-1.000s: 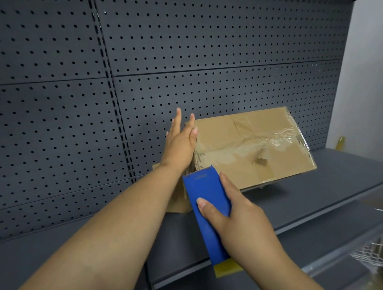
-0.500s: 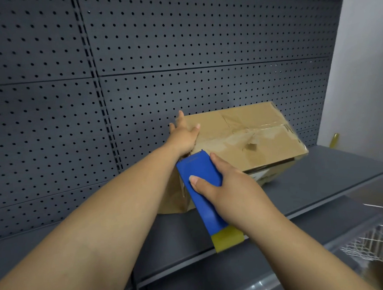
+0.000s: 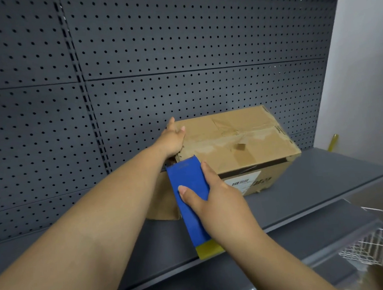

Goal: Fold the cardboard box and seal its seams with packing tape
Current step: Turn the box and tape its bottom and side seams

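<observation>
Pressing cardboard box [image 3: 235, 141] top at center frame, left hand [image 3: 173, 138] flat and loose-fingered, right hand [image 3: 214, 199] gripping blue tape dispenser [image 3: 189, 190], grey shelf [image 3: 324, 180] beneath

Cardboard box [image 3: 228, 140] tan, scuffed pale; white barcode label [image 3: 243, 183]. Tape dispenser [image 3: 191, 199] blue, yellow end. Pegboard [image 3: 179, 43] dark grey, dotted holes. Wire basket [image 3: 369, 243] white.

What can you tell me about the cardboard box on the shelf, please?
The cardboard box is brown, worn and creased, with old tape residue on top and a white barcode label on its front. It sits closed on the grey shelf against the pegboard. The left hand rests on its left top edge.
</observation>
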